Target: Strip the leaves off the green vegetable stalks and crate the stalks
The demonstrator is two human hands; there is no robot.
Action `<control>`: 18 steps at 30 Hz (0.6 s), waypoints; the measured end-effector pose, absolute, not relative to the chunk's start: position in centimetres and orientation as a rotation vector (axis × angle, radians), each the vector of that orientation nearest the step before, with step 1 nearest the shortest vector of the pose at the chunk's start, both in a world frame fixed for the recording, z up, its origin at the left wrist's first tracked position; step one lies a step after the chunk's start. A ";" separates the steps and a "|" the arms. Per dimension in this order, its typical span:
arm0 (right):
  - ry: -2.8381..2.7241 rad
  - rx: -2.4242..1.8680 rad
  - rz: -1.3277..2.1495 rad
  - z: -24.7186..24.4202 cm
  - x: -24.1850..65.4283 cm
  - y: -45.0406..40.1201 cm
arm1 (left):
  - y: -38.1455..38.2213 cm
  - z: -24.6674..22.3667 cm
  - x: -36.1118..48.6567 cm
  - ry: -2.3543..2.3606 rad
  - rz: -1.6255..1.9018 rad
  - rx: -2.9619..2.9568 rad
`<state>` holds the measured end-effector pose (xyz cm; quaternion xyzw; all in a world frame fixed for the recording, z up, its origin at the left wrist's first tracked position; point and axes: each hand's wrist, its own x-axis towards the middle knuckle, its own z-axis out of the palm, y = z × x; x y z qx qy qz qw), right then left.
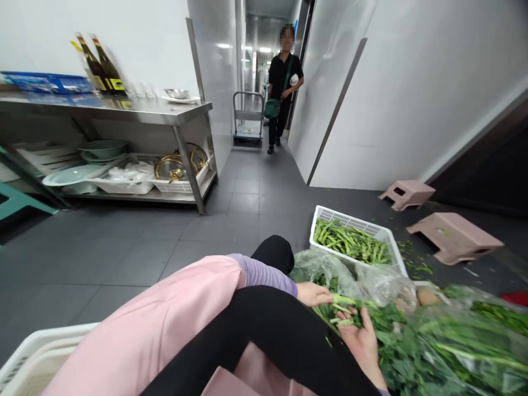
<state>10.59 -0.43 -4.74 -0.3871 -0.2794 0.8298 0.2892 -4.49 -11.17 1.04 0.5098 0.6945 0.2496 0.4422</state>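
My left hand (315, 294) pinches the end of a pale green stem (343, 299) above my right knee. Palm up, my right hand (361, 335) curls its fingers round short green vegetable stems (341, 321), with the thumb standing apart. Leafy greens (388, 319) lie right beside and beyond the hands, partly in clear plastic bags (388, 283). Past them, a white plastic basket (355, 213) on the floor holds a pile of trimmed green stems (350, 242).
Two pink stools (457, 236) stand at the right, with green scraps on the floor nearby. A person (284, 82) is in the corridor beside a trolley (248, 118). At the left stands a steel table (144, 113); a white basket (45, 341) sits at lower left.
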 end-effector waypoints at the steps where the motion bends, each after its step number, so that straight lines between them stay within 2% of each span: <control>1: -0.614 -1.073 2.258 -4.5 10.6 -0.3 | -10.9 1.0 -4.5 1.737 0.615 1.279; 4: -0.354 -1.122 2.277 -3.7 10.8 -0.3 | -10.1 0.1 -4.6 1.797 0.644 1.228; 12: -0.212 -1.106 2.228 -2.0 10.8 -0.7 | -9.1 -2.5 -4.3 1.691 0.975 0.873; 18: -0.418 -0.937 2.222 -2.8 11.1 -0.3 | -8.5 -2.3 -4.1 1.713 1.179 0.610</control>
